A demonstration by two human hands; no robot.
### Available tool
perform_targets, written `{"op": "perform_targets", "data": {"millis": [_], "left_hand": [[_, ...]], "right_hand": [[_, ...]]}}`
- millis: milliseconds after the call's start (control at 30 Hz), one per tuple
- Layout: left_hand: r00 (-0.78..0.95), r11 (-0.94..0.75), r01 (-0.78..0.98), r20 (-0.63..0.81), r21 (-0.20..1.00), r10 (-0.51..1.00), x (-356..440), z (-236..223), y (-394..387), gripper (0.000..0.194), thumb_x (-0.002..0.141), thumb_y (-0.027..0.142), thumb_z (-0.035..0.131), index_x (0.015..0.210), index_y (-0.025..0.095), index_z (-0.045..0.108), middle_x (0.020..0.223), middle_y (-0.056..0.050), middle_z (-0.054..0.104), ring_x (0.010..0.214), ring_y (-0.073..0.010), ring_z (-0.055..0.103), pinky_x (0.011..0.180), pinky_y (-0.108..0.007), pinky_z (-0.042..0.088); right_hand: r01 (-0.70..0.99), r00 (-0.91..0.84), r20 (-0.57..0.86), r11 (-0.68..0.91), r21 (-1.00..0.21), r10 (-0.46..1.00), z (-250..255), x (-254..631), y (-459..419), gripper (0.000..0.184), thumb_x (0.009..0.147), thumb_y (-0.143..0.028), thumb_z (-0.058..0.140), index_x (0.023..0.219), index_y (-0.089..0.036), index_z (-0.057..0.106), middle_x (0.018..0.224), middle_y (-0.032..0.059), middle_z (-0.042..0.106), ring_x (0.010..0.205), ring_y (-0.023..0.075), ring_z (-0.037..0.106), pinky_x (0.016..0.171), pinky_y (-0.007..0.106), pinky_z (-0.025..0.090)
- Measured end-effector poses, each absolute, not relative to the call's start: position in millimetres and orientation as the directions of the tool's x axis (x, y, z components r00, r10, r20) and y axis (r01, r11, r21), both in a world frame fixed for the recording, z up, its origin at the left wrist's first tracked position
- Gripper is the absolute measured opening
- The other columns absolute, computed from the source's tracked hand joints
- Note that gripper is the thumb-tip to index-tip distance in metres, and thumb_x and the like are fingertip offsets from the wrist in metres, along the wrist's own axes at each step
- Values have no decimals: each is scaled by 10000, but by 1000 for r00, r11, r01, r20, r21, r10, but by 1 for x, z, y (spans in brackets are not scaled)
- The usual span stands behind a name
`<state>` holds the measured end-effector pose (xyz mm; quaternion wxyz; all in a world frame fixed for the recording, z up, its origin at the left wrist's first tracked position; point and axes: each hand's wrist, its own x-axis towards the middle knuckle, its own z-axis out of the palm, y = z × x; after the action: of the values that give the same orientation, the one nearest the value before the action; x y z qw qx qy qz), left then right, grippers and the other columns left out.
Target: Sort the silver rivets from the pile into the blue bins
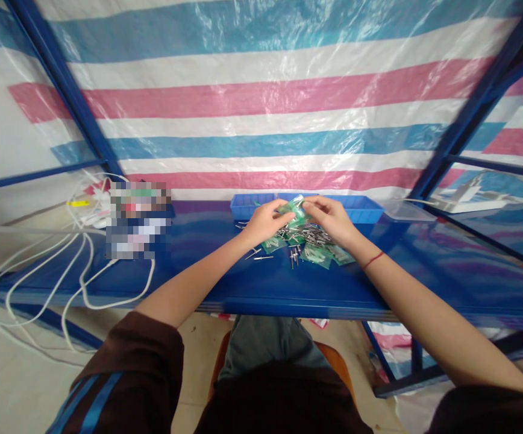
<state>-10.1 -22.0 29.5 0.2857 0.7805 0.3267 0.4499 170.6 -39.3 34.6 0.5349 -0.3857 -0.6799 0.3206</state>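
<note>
Now both hands (268, 222) (329, 218) pinched on green bag (296, 211), above rivets (318, 235) & bags (316, 254) on blue tbl (334, 289).

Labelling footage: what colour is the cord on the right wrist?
Red cord, seen in the head view.

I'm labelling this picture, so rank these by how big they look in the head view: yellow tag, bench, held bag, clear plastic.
1. Bench
2. Clear plastic and held bag: too alike to rank
3. Yellow tag
</note>
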Motion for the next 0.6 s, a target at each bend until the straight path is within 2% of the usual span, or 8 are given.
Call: {"op": "perform_targets", "data": {"millis": [100,167,267,367,500,600], "left_hand": [[358,-655,254,560,712,747,-12,29,-22,151,824,237,619,958,170,605,859,-31,673,694,-130,626,628,-266,508],[357,-664,252,570,704,740,-11,28,-21,188,827,257,628,996,178,606,888,-38,674,703,-136,629,635,-276,513],[372,-605,199,512,771,774,-10,27,-17,356,855,361,615,1167,199,561,911,-65,679,700,-149,643,633,-287,524],[360,-426,134,357,895,862,-10,30,-13,492,914,519,461,1289,201,490,961,-105,680,724,-164,665,598,-267,517],[403,-183,110,124,977,907,-13,35,-15,651,904,651,310,1082,123,646,904,-135,684,626,-139,630,486,-229,442],[479,-154,46,113,987,870,-15,35,-19,545,892,596,435,987,121,684,838,-110,678,609,-107,598,480,-203,405]], "right_hand": [[159,-274,425,476,-865,863,35,171,-43,347,712,-470,694,922,-197,652,859,33,672,787,178,618,701,336,528],[182,-311,422,489,-853,852,34,171,-42,333,696,-460,714,866,-181,651,819,35,667,742,170,611,697,344,521],[261,-255,485,542,-799,837,34,174,-39,321,714,-466,698,810,-163,651,765,44,664,689,168,598,673,348,498],[391,-150,628,630,-672,763,35,177,-38,272,770,-426,653,817,-158,662,774,60,676,704,185,609,693,364,498],[478,-133,781,730,-488,610,38,178,-41,169,809,-321,615,889,-189,685,919,76,714,860,218,655,840,414,501],[459,-245,824,810,-365,511,38,176,-43,148,801,-238,598,906,-234,703,1015,55,711,985,229,643,935,457,466]]}}
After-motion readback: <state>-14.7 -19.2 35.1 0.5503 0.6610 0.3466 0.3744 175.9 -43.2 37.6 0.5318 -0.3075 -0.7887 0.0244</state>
